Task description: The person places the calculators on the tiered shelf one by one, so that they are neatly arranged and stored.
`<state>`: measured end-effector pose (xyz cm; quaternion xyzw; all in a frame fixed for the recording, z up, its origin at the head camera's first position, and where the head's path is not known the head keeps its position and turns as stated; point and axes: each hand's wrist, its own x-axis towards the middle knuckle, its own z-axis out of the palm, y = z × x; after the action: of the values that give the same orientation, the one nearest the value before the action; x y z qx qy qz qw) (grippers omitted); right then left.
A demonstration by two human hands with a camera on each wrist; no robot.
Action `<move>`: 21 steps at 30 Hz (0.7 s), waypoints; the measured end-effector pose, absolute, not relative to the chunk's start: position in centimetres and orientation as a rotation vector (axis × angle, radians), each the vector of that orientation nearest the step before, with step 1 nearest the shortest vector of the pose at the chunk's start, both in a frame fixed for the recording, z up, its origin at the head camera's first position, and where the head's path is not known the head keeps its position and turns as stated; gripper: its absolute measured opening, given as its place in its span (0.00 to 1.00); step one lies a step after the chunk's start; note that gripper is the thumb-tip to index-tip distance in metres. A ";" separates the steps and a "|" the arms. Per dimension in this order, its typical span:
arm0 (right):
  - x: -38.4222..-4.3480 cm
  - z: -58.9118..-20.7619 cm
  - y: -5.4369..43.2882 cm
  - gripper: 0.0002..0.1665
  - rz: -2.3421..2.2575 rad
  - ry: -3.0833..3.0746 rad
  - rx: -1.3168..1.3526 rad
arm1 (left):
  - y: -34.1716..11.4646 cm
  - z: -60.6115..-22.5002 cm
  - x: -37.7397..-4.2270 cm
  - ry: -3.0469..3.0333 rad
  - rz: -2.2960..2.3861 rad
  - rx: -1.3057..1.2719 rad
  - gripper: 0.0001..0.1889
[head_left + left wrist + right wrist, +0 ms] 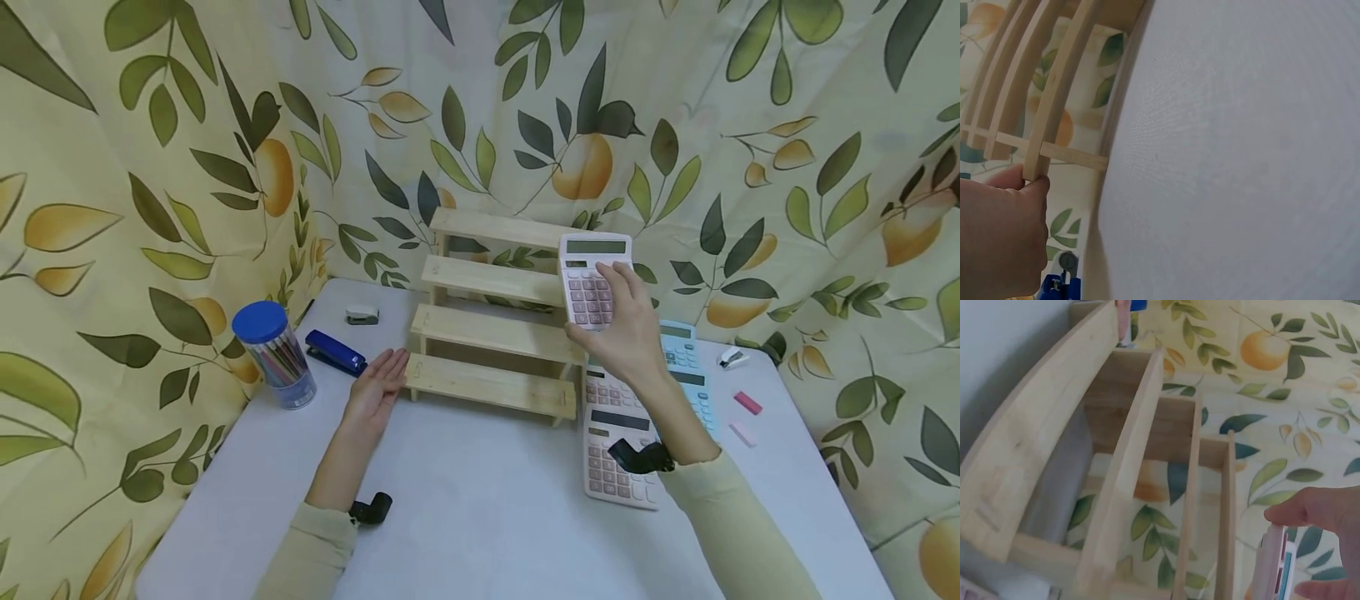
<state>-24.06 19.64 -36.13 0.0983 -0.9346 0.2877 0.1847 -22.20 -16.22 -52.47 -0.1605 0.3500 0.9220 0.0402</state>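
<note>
In the head view my right hand (632, 332) grips a pink calculator (589, 302) by its side, raised at the right end of a stepped wooden shelf (491, 385). The right wrist view catches this calculator (1269, 567) edge-on, between thumb and fingers, beside the top step. My left hand (372, 393) is at the left end of the lowest step. The left wrist view shows its thumb and fingers pinching that slat's end (1036, 164). Below my right forearm lie more pink calculators (621, 457), partly hidden, with blue calculators (678, 346) alongside.
Left of the shelf are a blue stapler (335, 352), a small green-and-white item (362, 315) and a blue-lidded jar of pens (276, 354). Two pink erasers (747, 402) and a small white item (732, 357) lie at the right. Behind hangs a leaf-patterned curtain (480, 125).
</note>
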 end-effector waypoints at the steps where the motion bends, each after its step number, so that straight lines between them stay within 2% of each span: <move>1: -24.3 -36.0 19.3 0.59 0.808 -2.634 0.283 | -16.2 -52.5 -22.2 1.075 2.826 -0.488 0.40; 21: -29.7 -32.7 11.6 0.54 0.848 -2.628 0.370 | -16.1 -52.8 -22.1 1.103 2.831 -0.453 0.40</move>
<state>-29.73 11.63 -32.69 0.1309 -0.9284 0.2995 0.1770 -22.08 -16.06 -52.76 -0.1472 0.3589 0.9210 0.0348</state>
